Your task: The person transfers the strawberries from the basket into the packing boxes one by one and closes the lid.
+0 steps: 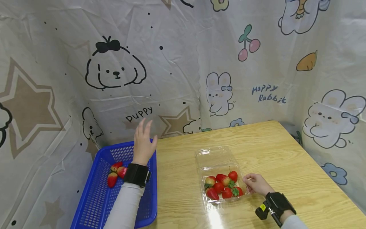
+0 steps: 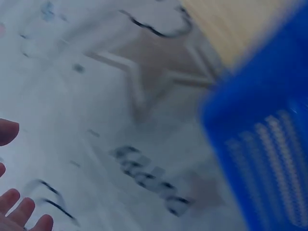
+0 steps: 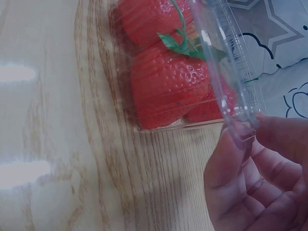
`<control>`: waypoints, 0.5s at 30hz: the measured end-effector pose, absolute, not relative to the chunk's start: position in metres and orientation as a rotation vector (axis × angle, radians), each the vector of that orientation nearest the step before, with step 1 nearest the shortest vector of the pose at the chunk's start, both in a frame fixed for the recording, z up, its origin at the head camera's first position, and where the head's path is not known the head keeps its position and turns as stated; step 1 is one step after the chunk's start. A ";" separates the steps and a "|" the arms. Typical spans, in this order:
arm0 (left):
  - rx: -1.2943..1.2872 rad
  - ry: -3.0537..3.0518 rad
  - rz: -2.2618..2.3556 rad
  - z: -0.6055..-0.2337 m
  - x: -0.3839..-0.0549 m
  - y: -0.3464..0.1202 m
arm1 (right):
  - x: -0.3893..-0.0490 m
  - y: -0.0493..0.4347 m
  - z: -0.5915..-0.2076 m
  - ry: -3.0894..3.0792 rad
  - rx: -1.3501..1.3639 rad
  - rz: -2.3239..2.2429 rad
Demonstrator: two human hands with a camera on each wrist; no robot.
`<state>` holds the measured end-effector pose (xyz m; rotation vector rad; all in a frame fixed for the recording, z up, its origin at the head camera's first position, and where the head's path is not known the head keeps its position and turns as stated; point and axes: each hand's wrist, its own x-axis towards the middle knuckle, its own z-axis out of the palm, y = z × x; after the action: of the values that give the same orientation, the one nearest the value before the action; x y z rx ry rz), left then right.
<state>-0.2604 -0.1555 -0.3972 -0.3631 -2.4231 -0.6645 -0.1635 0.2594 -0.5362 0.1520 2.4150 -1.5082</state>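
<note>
A clear plastic clamshell box (image 1: 226, 202) stands on the table with its lid (image 1: 215, 156) folded back toward the wall. Several red strawberries (image 1: 219, 187) fill it, some with green leaves. My right hand (image 1: 257, 184) pinches the box's rim at its right side between thumb and fingers, as the right wrist view also shows. Raised over the far right part of a blue basket (image 1: 154, 190), my left hand (image 1: 144, 143) has its fingers spread and holds nothing. Inside that basket lie several more strawberries (image 1: 112, 179), gathered by its left side.
The wooden table (image 1: 271, 149) runs back to a printed cloth (image 1: 177, 79) that hangs behind it and on both sides. The blue basket stands at the left, with a gap of bare wood between it and the box.
</note>
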 end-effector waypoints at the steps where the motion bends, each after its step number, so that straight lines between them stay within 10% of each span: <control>1: -0.323 -2.447 -0.674 -0.401 -0.262 -0.164 | -0.163 0.259 -0.536 2.416 0.152 -1.508; 15: 0.162 -2.759 -0.633 -0.485 -0.264 -0.255 | -0.163 0.260 -0.535 2.405 0.145 -1.520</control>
<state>-0.2638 -0.2551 -0.4854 0.1621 -2.7588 -0.6327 -0.1630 0.2600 -0.5354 0.1450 2.4049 -1.5205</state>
